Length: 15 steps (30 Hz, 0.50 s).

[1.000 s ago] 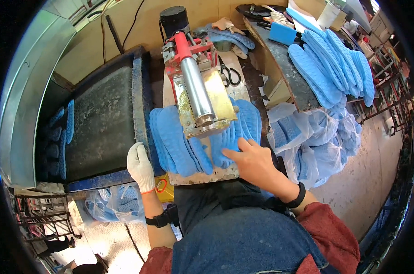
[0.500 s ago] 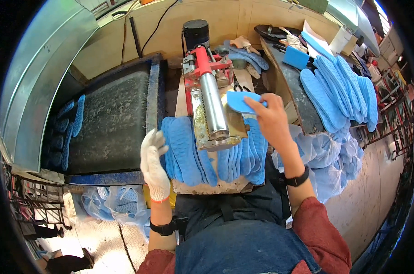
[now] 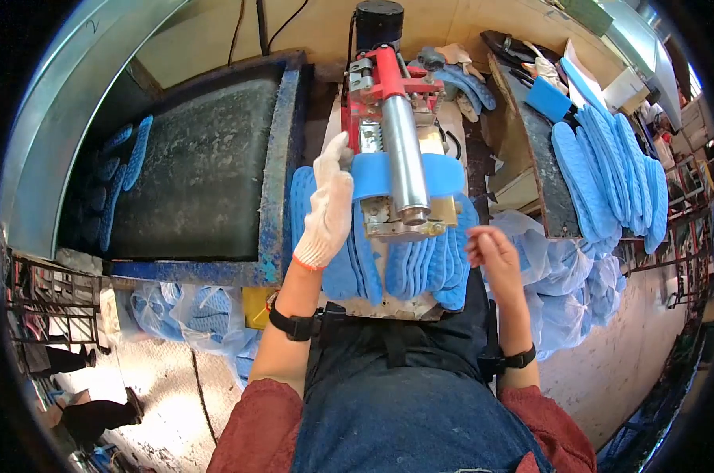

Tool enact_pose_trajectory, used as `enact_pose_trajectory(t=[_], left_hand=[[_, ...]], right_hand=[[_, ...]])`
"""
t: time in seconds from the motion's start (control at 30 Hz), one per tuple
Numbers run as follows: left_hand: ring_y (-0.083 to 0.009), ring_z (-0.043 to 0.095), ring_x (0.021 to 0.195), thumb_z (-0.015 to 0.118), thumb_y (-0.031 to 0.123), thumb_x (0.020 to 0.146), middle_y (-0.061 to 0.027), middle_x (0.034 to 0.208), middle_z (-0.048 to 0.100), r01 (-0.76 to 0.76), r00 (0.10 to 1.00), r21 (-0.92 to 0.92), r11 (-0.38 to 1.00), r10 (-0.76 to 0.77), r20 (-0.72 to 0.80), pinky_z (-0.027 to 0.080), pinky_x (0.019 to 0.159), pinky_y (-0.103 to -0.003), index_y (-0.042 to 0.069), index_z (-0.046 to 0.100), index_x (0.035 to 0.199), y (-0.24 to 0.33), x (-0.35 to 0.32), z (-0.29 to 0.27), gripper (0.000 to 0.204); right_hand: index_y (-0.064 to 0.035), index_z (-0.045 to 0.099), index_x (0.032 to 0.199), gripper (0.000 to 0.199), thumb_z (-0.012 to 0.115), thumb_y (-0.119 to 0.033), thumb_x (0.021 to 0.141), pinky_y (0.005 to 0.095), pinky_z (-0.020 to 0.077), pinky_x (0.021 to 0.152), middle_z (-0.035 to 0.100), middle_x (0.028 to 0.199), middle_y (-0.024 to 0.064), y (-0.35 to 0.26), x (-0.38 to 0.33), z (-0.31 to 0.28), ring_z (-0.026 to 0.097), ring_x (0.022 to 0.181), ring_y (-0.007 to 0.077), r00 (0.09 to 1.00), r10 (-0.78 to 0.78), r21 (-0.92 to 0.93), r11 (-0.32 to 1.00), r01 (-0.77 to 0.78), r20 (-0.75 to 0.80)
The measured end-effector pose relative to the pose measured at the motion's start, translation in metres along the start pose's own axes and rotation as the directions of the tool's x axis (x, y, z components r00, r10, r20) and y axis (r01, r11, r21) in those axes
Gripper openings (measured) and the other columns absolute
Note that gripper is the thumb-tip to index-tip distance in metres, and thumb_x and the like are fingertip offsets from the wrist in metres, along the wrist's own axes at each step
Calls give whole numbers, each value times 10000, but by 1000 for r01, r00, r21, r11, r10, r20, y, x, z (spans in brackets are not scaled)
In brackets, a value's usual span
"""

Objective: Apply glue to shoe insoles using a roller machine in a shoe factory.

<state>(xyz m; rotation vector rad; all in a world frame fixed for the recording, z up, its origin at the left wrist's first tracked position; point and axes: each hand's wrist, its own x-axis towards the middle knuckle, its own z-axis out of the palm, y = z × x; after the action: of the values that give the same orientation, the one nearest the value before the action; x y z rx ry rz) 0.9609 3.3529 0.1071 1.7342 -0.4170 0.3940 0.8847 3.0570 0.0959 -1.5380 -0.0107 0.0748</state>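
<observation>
A blue insole (image 3: 444, 175) lies crosswise under the metal roller (image 3: 404, 158) of a red-framed machine (image 3: 388, 72), sticking out on both sides. My left hand (image 3: 330, 201), in a white knit glove, is upright at the insole's left end with its fingers stretched out; whether it touches the insole I cannot tell. Bare and holding nothing, my right hand (image 3: 495, 256) hovers right of the machine, its fingers loosely bent and a little apart. Rows of textured blue insoles (image 3: 410, 268) stand packed below the roller, on the board's front part.
To the left is a dark belt surface (image 3: 199, 165) in a blue frame (image 3: 282, 158), with several insoles (image 3: 139, 154) at its far side. A side table (image 3: 558, 197) on the right bears stacked insoles (image 3: 605, 173). Plastic bags of insoles (image 3: 566, 276) hang below it.
The blue insole has gone from my right hand to a place under the roller. My right hand has let go and drawn back toward me; my left hand has moved forward and right.
</observation>
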Motion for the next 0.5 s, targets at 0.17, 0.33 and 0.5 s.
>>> enact_pose_trajectory(t=[0.17, 0.33, 0.5], left_hand=[[-225, 413, 1264, 266, 572, 975, -140, 1425, 372, 404, 909, -511, 759, -397, 128, 330, 1075, -369, 6, 255, 1439, 6, -44, -17, 732], [-180, 485, 1193, 287, 556, 979, -70, 1334, 498, 618, 671, -711, 336, -696, 254, 355, 1051, -339, 21, 395, 1382, 31, -95, -35, 678], [-197, 549, 1082, 306, 499, 996, -97, 1199, 575, 318, 696, -932, 177, -711, 102, 421, 977, -349, 1, 470, 1293, 74, -105, -91, 602]], right_hand=[[-7, 601, 1070, 213, 475, -133, 952, 307, 506, 686, 660, 939, 114, 24, 14, 60, 637, 782, 195, 961, 198, -121, 977, -176, 193], [7, 581, 1073, 278, 502, -224, 941, 494, 402, 918, 588, 1071, 232, 85, 47, 109, 518, 1050, 443, 861, -118, -633, 630, 450, 495], [36, 289, 1391, 673, 589, -312, 900, 438, 425, 919, 517, 1226, 314, 78, 49, 143, 581, 995, 428, 925, 242, -705, 708, 38, 293]])
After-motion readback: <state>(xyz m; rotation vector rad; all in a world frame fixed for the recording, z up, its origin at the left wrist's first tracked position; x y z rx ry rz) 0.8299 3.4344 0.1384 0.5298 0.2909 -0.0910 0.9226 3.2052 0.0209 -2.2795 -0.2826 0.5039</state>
